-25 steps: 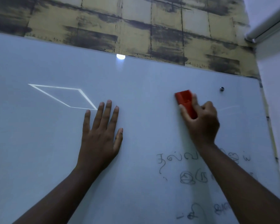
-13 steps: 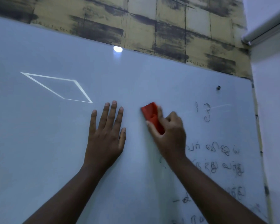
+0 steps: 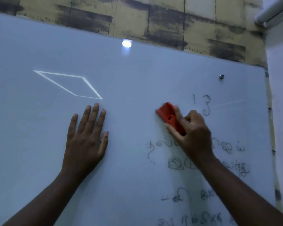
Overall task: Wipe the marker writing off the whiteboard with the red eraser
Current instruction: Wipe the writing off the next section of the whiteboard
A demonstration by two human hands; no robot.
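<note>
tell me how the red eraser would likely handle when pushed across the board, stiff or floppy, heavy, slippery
Probably stiff: the red eraser keeps a blocky, straight-edged shape under the right hand gripping it. Likely light for its size, since a few curled fingers hold it against the upright whiteboard. It should glide easily, as the board looks smooth and glossy, reflecting a light.

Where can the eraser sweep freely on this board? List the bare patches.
Bare: the whiteboard between left hand and red eraser, and its whole left side. Crowded: marker writing fills the lower right, around the right hand.
</note>
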